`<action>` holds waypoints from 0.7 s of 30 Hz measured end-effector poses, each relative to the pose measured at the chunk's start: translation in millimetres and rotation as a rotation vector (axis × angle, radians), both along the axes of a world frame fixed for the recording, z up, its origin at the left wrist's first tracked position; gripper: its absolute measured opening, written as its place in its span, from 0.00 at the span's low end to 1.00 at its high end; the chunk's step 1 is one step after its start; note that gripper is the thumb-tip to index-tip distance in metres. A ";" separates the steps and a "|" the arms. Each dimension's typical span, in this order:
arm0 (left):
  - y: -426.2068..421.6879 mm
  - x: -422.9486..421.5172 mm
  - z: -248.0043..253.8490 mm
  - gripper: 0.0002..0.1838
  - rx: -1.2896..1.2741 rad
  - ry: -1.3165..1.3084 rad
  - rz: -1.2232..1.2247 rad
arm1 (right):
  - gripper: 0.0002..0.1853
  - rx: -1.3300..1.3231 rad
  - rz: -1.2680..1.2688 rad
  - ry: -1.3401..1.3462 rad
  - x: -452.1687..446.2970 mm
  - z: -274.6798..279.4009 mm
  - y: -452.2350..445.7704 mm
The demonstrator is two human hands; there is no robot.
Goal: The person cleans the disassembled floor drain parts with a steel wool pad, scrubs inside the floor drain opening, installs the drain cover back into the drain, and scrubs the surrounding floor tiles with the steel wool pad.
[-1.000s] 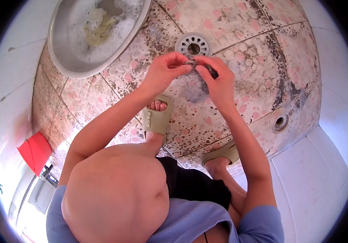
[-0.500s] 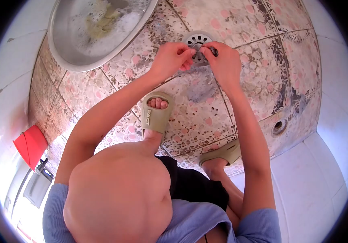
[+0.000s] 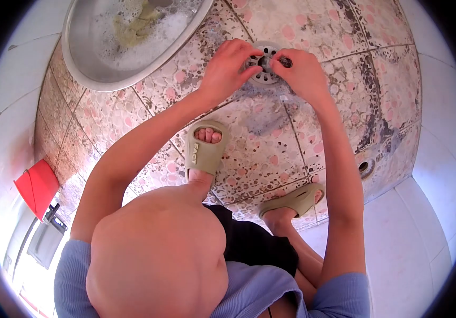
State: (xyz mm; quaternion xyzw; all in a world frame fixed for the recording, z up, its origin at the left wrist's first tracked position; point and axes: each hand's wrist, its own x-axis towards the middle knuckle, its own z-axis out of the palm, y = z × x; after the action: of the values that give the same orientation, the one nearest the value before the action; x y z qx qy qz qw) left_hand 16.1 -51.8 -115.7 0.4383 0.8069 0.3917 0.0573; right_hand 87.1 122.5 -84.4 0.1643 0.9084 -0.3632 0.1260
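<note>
A round metal floor drain cover (image 3: 265, 78) with slots and a dark centre opening is set in the tiled floor, between my hands. My left hand (image 3: 229, 71) is at its left side, thumb and fingers apart with nothing between them. Over the drain's right side, my right hand (image 3: 305, 77) has its thumb and forefinger drawn together. A small dark clump (image 3: 286, 62) shows within its curled fingers; what it is made of is too small to tell.
A large metal basin (image 3: 106, 84) holding soapy water and a yellowish-green cloth (image 3: 137, 26) stands at upper left. A red bucket (image 3: 37, 185) is at far left. Slippered feet (image 3: 206, 146) are below the hands. A round floor hole (image 3: 365, 168) lies at right.
My left hand has opened out of its pinch and drawn up and away from the right one. My right hand has shifted slightly right, the dark clump still in its fingers. The drain's centre shows more.
</note>
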 end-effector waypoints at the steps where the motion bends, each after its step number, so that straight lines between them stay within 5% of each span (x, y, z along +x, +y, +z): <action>1: 1.7 -0.5 3.4 0.16 -0.004 -0.156 -0.009 | 0.09 -0.116 0.014 0.022 0.3 -2.0 4.0; 3: 4.4 0.2 12.5 0.15 -0.012 -0.471 -0.029 | 0.09 -0.350 0.040 0.062 2.6 -3.8 10.6; 6: 7.6 3.6 19.2 0.13 0.037 -1.215 0.158 | 0.11 -0.354 0.020 0.028 5.3 1.9 12.1; 12: 4.6 6.3 24.5 0.14 0.103 -1.430 0.280 | 0.17 0.297 0.043 0.333 30.5 20.1 -26.3; 21: 5.8 17.0 24.8 0.12 0.116 -1.376 0.332 | 0.17 0.348 -0.147 0.398 33.4 -5.6 -49.0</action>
State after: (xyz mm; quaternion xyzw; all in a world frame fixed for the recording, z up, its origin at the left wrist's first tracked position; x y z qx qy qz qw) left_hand 33.0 -46.0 -90.9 -0.0351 0.6216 0.6255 0.4703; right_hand 120.5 73.5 -90.0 0.1746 0.9496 -0.2352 -0.1117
